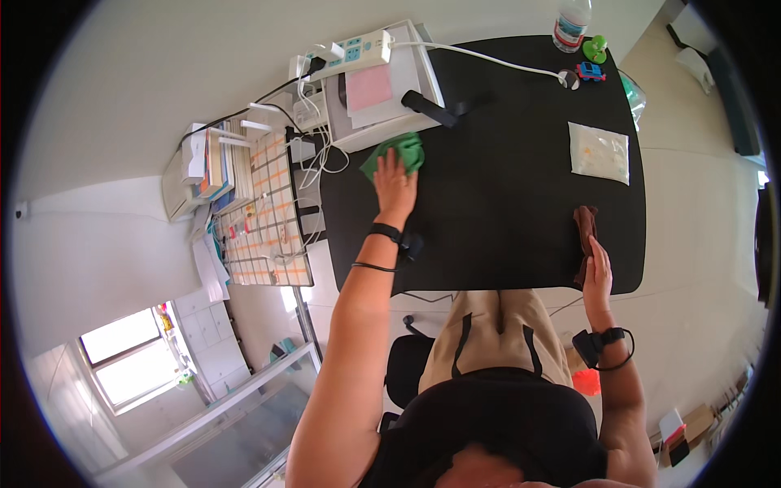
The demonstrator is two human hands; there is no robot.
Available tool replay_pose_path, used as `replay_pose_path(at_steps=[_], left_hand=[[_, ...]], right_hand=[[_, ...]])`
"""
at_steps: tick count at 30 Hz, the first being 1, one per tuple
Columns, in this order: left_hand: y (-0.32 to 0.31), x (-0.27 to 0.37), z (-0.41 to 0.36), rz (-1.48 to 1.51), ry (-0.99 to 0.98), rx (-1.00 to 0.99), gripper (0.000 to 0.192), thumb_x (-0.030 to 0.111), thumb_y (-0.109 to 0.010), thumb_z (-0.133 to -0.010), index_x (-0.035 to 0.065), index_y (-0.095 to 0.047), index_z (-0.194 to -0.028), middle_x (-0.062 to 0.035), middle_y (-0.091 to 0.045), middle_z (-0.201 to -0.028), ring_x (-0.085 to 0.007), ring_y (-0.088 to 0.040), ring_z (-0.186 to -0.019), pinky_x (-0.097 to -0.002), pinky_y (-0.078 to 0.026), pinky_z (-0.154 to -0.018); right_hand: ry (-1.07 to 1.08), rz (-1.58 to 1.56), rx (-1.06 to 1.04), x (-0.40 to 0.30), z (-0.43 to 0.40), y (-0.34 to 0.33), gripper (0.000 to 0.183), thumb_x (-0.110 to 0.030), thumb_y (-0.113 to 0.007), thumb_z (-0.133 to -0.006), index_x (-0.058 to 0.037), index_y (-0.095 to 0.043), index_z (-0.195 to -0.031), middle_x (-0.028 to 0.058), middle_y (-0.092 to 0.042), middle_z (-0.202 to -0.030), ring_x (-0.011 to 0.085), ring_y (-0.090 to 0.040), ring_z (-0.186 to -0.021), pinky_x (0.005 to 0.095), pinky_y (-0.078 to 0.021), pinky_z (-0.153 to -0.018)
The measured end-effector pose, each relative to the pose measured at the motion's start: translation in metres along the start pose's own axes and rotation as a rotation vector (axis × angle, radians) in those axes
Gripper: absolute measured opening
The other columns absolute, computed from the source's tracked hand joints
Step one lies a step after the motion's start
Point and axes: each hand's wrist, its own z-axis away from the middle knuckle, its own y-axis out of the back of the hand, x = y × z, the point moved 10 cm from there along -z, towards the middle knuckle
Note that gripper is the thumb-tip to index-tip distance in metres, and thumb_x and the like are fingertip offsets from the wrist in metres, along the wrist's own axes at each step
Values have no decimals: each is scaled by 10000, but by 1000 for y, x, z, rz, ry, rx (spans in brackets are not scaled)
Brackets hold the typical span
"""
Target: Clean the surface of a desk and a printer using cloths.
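Note:
My left hand (395,186) lies flat on a crumpled green cloth (407,148) on the black tabletop (488,183), close to the front side of a white tray (390,135). Near the right part of the table's near edge, my right hand (597,271) rests against a bunched brown cloth (586,224); whether its fingers grip the cloth cannot be told. Beyond that cloth lies a flat clear plastic packet (600,154) with pale contents. A black strap-like object (430,108) leans over the tray's right front corner.
A power strip (360,52) with plugs sits on the tray; its white cable runs to a grommet hole (568,79). Near the far right corner are a plastic bottle (571,27), a green toy duck (595,49) and a blue toy train (590,72). Tangled cables and books (226,158) are at left.

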Motion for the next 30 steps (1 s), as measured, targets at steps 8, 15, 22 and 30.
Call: replay_pose_path(at_steps=[8,15,22,30], left_hand=[[15,-172,59,59,575,-20,564,437,-358,-934,88,-366,-1376,-110,-152,-1514,-381,-133,-1374,-518,-194,-1076],[9,-104,127,-175,513,38,533,317,-533,-853,72,-433,-1316,-213,-271,-1427,-460,-279,-1266,-544,-350,-962],[28,175,82,200,-135,-86,329,152,-607,-714,66,-604,-1032,-157,-455,-1214,-363,-426,-1096,-484,-388,-827],[-17,191,176,244,-413,-384,638,189,-579,-806,244,-349,-1398,-90,-221,-1488,-324,-127,-1391,-497,-144,-1105]], right_hand=[[100,29,-28,0,-7,-3,339,-77,-400,-930,-53,-495,-1254,127,-522,-1253,288,-487,-1162,349,-375,-996],[113,-30,-41,1,-8,-11,344,-44,-406,-913,-49,-505,-1242,117,-524,-1253,283,-490,-1156,337,-372,-999],[61,-61,-30,8,-5,-9,339,-36,-412,-916,-53,-507,-1241,105,-528,-1248,264,-497,-1148,320,-374,-992],[23,-51,-14,15,1,-15,340,-57,-403,-930,-55,-502,-1256,105,-536,-1236,251,-506,-1141,308,-375,-987]])
